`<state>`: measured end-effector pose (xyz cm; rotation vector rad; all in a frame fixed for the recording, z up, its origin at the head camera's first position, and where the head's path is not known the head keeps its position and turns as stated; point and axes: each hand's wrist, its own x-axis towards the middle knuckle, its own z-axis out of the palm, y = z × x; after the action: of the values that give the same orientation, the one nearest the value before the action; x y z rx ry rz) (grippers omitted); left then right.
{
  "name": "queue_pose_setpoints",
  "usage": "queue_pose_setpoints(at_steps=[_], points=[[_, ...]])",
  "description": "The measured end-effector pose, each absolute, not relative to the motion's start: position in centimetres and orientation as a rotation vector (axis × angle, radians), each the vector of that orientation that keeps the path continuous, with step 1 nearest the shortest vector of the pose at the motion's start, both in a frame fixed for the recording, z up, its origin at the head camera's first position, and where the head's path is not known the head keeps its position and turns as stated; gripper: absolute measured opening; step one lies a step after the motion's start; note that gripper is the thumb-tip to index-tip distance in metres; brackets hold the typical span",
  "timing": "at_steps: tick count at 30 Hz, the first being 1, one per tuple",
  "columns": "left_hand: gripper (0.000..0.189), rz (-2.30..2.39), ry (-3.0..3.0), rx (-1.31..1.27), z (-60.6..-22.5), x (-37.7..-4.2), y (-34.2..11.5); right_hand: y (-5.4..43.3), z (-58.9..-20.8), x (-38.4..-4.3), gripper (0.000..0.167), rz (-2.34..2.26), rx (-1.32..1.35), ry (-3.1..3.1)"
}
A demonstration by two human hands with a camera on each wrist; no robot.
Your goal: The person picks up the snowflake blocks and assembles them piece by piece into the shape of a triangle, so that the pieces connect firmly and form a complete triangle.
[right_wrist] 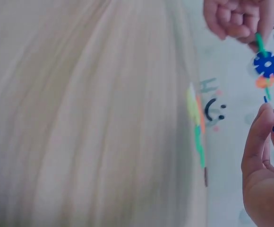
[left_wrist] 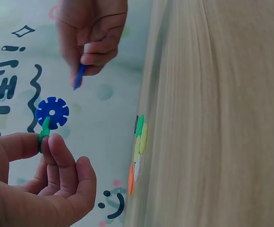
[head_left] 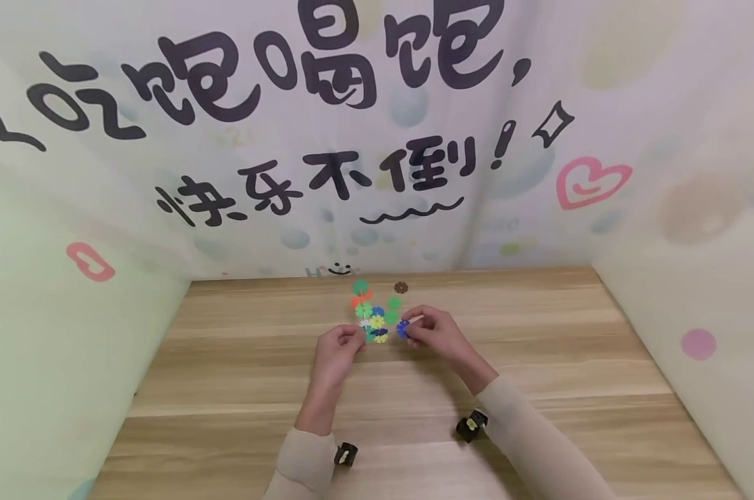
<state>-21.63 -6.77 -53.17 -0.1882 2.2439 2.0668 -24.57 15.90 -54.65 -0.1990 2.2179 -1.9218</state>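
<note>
My left hand (head_left: 339,354) pinches a green notched plastic disc (left_wrist: 44,133) between thumb and fingers. A dark blue notched disc (left_wrist: 52,113) is joined to its upper edge, standing face-on in the left wrist view. Across from it, my right hand (head_left: 438,333) holds a second blue disc (head_left: 403,329) between thumb and fingertip, seen nearly edge-on in the right wrist view. A small gap separates the two hands' discs. In the right wrist view, orange (right_wrist: 264,82) and green bits show just below the joined blue disc.
Several loose discs lie on the wooden table (head_left: 239,361) beyond the hands: green (head_left: 360,286), orange (head_left: 356,302), yellow (head_left: 377,321) and brown (head_left: 400,287) ones among them. A printed wall sheet (head_left: 264,139) rises behind the table, with side sheets at left and right.
</note>
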Motion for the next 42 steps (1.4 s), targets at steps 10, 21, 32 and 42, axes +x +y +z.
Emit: queue_pose_setpoints(at_steps=[10,21,32,42], points=[[0.019,2.084,2.206,-0.198,-53.2,-21.1,-6.9,14.9,-53.8,-23.5,0.018,-1.978,-0.193,2.126],[0.018,2.086,2.154,-0.156,-54.0,-20.3,-6.1,15.3,-54.4,-22.3,0.016,-1.978,-0.205,2.125],[0.013,2.093,2.195,-0.158,-53.6,-20.4,-6.3,14.8,-54.2,-22.6,0.015,-1.933,-0.241,2.18],[0.013,2.081,2.213,-0.128,-53.0,-20.9,-6.7,14.2,-53.8,-23.1,0.017,-1.94,-0.247,2.203]])
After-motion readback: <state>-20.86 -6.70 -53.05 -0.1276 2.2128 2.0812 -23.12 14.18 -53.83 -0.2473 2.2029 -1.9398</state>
